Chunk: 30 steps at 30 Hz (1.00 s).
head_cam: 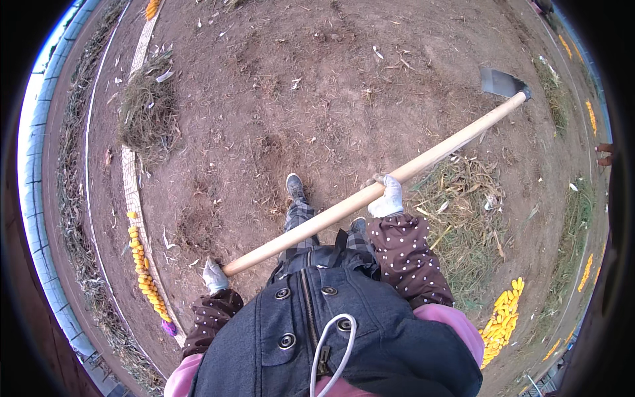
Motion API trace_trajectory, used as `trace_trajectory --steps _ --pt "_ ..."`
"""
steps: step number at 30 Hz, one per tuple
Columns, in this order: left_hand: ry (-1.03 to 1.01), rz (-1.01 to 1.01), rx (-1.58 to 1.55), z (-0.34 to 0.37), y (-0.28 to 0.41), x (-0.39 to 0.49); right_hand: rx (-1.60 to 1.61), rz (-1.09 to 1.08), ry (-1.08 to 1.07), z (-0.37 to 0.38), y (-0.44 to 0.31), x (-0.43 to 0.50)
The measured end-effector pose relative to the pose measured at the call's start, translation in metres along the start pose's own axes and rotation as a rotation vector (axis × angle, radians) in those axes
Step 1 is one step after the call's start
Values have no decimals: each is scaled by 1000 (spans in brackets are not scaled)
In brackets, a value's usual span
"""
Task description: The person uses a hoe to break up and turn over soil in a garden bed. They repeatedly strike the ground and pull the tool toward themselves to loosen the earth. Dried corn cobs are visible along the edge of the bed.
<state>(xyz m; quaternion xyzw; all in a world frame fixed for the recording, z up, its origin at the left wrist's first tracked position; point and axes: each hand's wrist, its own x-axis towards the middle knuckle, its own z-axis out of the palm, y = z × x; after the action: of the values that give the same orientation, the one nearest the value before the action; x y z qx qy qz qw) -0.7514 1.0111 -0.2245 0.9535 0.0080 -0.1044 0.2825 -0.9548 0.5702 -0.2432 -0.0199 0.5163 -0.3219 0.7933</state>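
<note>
A hoe with a pale wooden handle (317, 224) slants across the view from lower left to upper right. Its metal blade (501, 83) is at the upper right, over bare soil. My right hand (389, 196), in a whitish work glove, is closed around the middle of the handle. At the handle's lower left end is my left hand (215, 276), gloved too; it is at or against the butt, and its grip is not clear. Both forearms have brown polka-dot sleeve covers.
Dry stalks and grass lie in a heap (461, 218) on the right and another (149, 106) at upper left. Yellow corn cobs are piled at lower right (503, 317) and lined along a pale patterned strip (133, 183) on the left. A person's legs (604, 155) show at the far right.
</note>
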Motion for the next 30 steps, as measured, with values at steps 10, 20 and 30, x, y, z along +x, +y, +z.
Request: trace_trajectory --steps 10,20,30 --pt "-986 705 345 91 192 124 -325 -696 -142 177 -139 33" --pt "-1157 56 687 3 113 155 -644 -141 295 176 146 152" --pt "-490 87 -159 -66 380 194 -167 213 200 286 118 191"
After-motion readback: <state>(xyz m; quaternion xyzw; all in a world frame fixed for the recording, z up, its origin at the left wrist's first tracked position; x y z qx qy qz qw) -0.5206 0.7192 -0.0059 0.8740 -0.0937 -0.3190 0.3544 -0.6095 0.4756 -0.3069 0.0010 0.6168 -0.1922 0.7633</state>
